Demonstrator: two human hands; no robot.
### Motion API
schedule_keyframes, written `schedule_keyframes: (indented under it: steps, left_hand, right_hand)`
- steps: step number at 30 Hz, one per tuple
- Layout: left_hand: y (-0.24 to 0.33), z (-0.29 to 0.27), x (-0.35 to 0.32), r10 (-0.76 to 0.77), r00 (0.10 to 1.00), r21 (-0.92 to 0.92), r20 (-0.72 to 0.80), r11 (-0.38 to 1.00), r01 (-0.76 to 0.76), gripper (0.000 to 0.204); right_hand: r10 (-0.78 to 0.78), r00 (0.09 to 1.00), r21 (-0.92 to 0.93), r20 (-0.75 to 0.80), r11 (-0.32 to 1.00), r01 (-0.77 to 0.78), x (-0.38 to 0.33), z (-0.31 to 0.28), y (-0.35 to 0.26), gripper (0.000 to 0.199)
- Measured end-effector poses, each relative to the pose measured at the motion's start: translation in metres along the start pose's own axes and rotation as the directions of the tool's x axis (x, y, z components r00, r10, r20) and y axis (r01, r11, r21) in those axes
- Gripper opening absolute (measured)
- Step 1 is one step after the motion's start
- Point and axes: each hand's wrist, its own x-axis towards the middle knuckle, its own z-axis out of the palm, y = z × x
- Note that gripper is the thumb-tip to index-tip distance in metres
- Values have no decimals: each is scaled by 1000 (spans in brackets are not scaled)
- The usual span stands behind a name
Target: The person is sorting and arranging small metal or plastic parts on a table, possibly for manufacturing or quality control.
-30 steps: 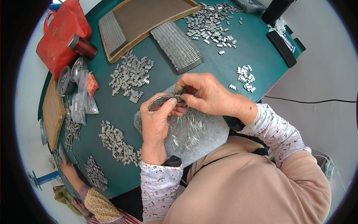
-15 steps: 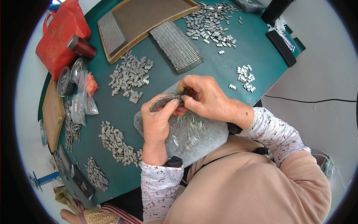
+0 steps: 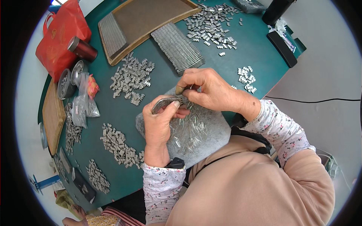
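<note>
My left hand (image 3: 158,122) grips a curved strip of linked metal pieces (image 3: 164,102), thumb on top near its right end. Just up and right of that end is my right hand (image 3: 211,88), its thumb and forefinger pinched together. Whatever they hold, if anything, is too small to make out. A dark covering shows on a right fingertip. Below both hands, a grey felt pad (image 3: 215,130) reaches from the table edge to my lap. Many thin, shiny metal pins (image 3: 190,130) lie scattered on it.
Piles of small toothed metal links (image 3: 132,77) lie about the green table (image 3: 222,69). Farther back are a block of stacked link strips (image 3: 177,47) and a wooden tray (image 3: 151,17). A red bag (image 3: 64,37), a dark red tumbler (image 3: 82,48) and plastic bags (image 3: 80,109) stand left.
My right hand has drawn back from the strip's end, up and slightly left, opening a small gap. My left hand holds the strip almost where it was.
</note>
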Motion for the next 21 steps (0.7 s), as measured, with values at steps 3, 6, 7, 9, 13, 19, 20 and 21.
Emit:
schedule_keyframes:
  steps: [3,6,7,9,13,19,20,21]
  left_hand:
    - [-3,-2,1,10,1000,3,-16,1000,-10,11]
    - [-7,-4,2,36,999,36,-20,999,-35,12]
    - [-7,-4,2,47,999,53,-13,998,-47,11]
    - [-8,-3,3,51,998,68,-26,997,-49,10]
    - [-7,-3,4,51,999,62,-16,997,-50,9]
    - [-9,-2,5,25,999,56,-24,998,-23,10]
    - [-10,-2,6,25,999,55,-23,998,-23,10]
    - [-10,-2,6,17,1000,55,-24,998,-16,11]
  right_hand:
    - [72,997,155,-36,986,-66,-3,10,5,13]
    - [105,989,135,-100,987,-91,-7,16,-2,11]
    - [105,989,137,-101,986,-91,-7,18,-2,11]
    - [92,984,140,-155,988,-71,-8,20,0,11]
    - [130,978,165,-164,981,-103,-10,22,0,12]
    - [147,986,168,-83,977,-131,-12,23,4,10]
    - [211,976,256,-57,948,-190,-13,25,8,11]
    - [270,963,341,-24,907,-246,-12,26,10,11]
